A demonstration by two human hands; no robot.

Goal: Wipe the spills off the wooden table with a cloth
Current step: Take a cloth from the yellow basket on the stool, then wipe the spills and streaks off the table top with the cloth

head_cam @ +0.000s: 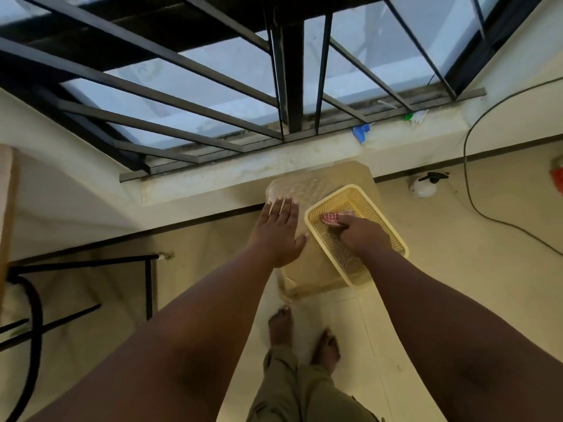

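Observation:
A small light wooden table (316, 269) stands below a window. On its right half sits a cream plastic mesh basket (393, 236). My right hand (359, 233) is inside the basket, fingers curled round a red-and-white checked cloth (332, 218). My left hand (278, 229) lies flat on the table's left part, fingers straight and spread. Wet patches glint on the tabletop beyond my left fingertips.
A barred window with a ledge (274, 166) is just behind the table. A white spray bottle with a black nozzle (426, 185) stands on the floor at the right, near a black cable (475, 196). A black metal frame (91, 284) stands at the left. My bare feet (304, 339) are below the table.

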